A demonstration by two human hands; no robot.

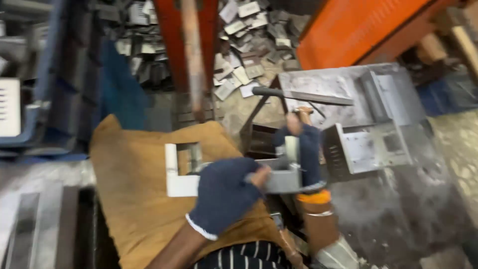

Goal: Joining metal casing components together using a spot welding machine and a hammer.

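My left hand, in a dark blue glove with open fingertips, grips a flat grey sheet-metal part over my lap. My right hand, gloved the same way with an orange cuff, holds the same part from its right side. A white metal bracket with a square cut-out lies on the tan cloth just left of my left hand. The picture is blurred by motion.
A grey metal press bed with a fixture and a long lever handle stands to the right. Several cut metal pieces litter the floor beyond. An orange machine body is at upper right, a blue frame at left.
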